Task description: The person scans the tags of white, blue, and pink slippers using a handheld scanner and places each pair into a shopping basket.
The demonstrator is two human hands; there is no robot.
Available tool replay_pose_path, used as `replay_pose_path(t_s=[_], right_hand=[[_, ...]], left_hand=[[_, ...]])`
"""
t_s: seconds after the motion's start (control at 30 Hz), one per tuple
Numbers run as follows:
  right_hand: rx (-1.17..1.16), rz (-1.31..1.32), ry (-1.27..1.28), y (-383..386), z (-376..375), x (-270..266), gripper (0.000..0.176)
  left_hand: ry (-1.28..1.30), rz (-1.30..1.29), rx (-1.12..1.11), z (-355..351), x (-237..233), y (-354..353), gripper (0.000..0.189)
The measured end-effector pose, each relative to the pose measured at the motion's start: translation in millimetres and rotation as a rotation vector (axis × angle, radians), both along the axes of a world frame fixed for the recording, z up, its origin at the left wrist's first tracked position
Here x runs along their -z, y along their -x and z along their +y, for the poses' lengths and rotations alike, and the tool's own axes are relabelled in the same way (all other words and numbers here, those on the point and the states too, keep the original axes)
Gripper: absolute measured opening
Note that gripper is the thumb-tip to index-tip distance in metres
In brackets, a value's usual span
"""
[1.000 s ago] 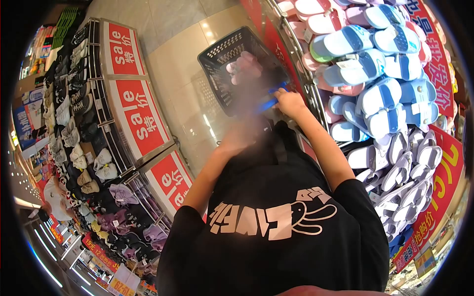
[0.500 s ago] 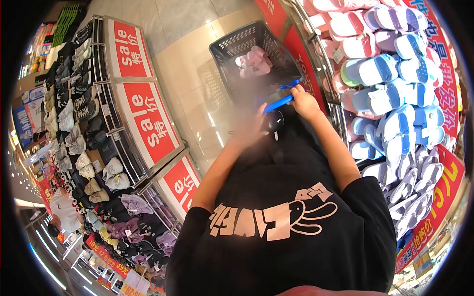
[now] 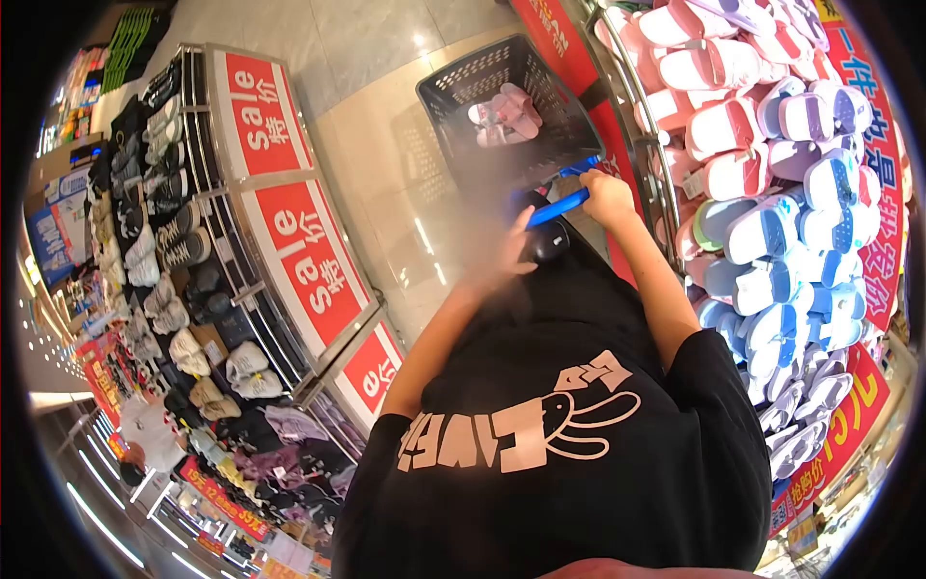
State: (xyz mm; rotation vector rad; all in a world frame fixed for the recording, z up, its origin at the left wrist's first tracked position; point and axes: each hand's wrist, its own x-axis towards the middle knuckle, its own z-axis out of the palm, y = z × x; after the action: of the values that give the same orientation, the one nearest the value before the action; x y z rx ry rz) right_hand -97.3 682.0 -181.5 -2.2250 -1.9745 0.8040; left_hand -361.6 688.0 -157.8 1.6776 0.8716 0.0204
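Observation:
My right hand [image 3: 608,200] is closed round the blue handle [image 3: 559,206] of a dark grey shopping cart [image 3: 434,96]. My left hand [image 3: 502,259] is at the left end of that handle, partly blurred by a hazy smear. Its thumb and a finger stand apart, one fingertip touching the handle. Inside the cart lies a pair of pink slippers [image 3: 516,111]. A small round black object [image 3: 550,241] shows just below the handle, near my black T-shirt [image 3: 579,502].
Racks of shoes [image 3: 183,236] with red sale signs [image 3: 299,261] line the left. On the right, slippers [image 3: 728,174] in pink, white and blue crowd a metal-railed display. A tiled aisle [image 3: 367,125] runs ahead. Another person [image 3: 149,434] stands at the far left.
The view has shifted, so the cart and slippers appear slightly further right. The left hand's fingers look more spread at the handle; the right hand keeps its grip.

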Motion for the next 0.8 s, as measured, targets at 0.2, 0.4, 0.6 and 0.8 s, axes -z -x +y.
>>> replay_pose_path(t_s=[0.2,0.4,0.6,0.8], right_hand=[[-0.026,-0.034,-0.047,-37.1,60.3,5.4,0.018],[0.06,-0.004,-0.057,-32.0,104.1,2.5,0.018],[0.118,-0.04,-0.022,-9.5,141.8,-6.9,0.017],[0.221,-0.067,-0.058,24.4,191.0,12.9,0.013]], left_hand=[[-0.276,-0.082,0.226,53.3,13.3,-30.1,0.069],[-0.264,-0.057,0.251,96.2,24.4,-28.2,0.048],[-0.217,-0.14,0.304,148.3,24.0,-10.2,0.041],[-0.175,-0.196,0.565,239.8,27.1,25.3,0.064]])
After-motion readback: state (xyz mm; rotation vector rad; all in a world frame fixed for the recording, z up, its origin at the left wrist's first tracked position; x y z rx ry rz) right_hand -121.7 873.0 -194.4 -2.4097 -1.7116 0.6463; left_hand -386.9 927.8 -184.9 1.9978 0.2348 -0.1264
